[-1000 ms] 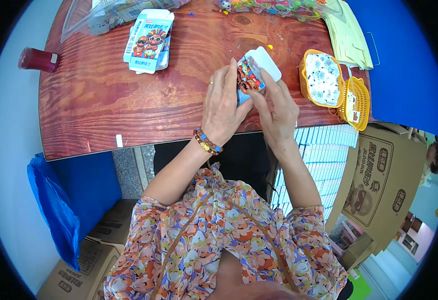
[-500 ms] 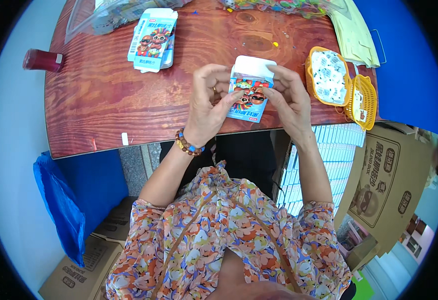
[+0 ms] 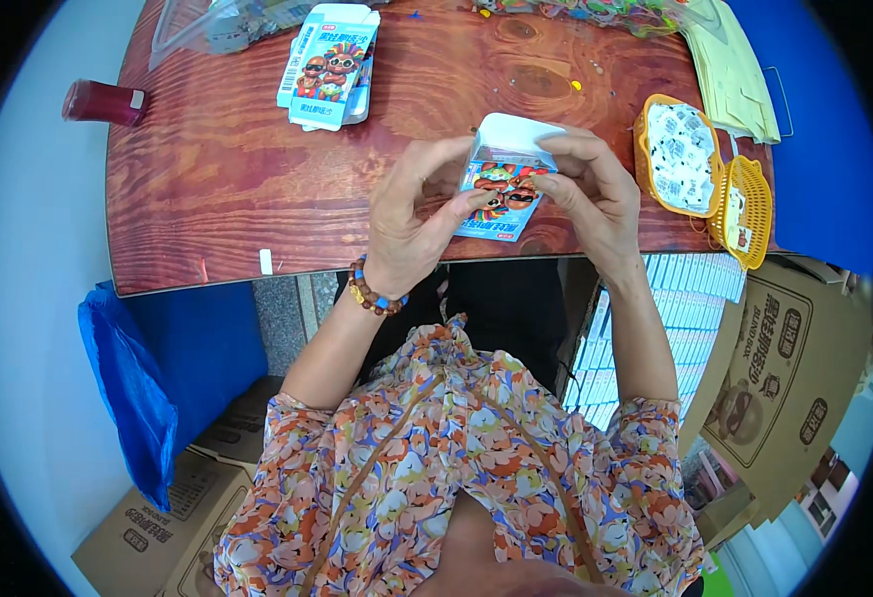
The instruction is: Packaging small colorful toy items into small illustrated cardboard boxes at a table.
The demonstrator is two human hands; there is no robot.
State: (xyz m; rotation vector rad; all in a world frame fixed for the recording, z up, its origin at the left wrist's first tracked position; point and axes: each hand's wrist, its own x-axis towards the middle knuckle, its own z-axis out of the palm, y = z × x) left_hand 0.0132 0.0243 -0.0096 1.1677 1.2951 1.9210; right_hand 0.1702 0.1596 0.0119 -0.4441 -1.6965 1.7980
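Note:
Between my two hands is a small light-blue printed carton (image 3: 501, 212), held above the front part of the wooden table. Its white top flap (image 3: 517, 135) stands up at the far end, and the mouth below it looks uncovered. My left hand (image 3: 412, 204) grips the carton's left side, thumb on the printed face. On the right edge, my right hand (image 3: 596, 194) pinches it with the thumb also over the front. The fingers behind the carton are partly hidden. Further off to the left lies a small stack of similar cartons (image 3: 329, 70), apparently flattened.
Two yellow baskets (image 3: 750, 214) with small white packets (image 3: 680, 159) stand at the table's right. Clear plastic bags (image 3: 222, 25) lie along the far edge, beside pale yellow sheets (image 3: 730, 75). A dark red jar (image 3: 105, 102) lies at the left. Cardboard boxes (image 3: 775, 368) stand below the table.
The whole view has shifted slightly, with the table appearing further right and up. Both hands keep the carton, whose mouth now looks a little wider.

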